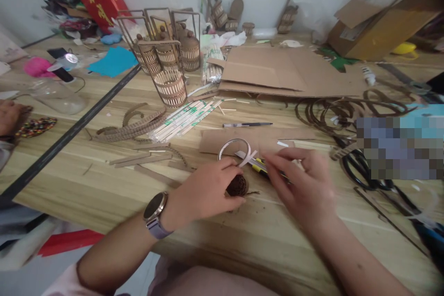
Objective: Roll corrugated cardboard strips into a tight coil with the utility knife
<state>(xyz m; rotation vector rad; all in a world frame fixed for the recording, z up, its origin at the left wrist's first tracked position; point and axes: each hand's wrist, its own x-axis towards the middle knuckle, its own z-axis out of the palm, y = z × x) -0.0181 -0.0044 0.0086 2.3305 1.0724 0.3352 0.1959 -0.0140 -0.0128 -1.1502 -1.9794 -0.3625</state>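
Note:
My left hand (211, 185), with a watch on the wrist, has its fingers curled round a small dark brown coil (237, 186), which looks like rolled corrugated cardboard. Just beyond those fingers stands a loop of whitish tape (222, 147), its lower part near my fingertips. My right hand (303, 182) is raised over the table to the right, thumb and fingers pinched together. Whatever lies in that pinch is too small to make out. A yellow and black utility knife (258, 166) lies between the hands, partly hidden behind the right one.
Past the hands lie a cardboard strip (215, 141), a black pen (248, 125) and packaged wooden sticks (187, 120). Small stick-and-cardboard baskets (169, 88) stand at the back left. Large cardboard sheets (263, 69) and scissors (360, 171) are rightward. Another person's hand (12, 118) rests far left.

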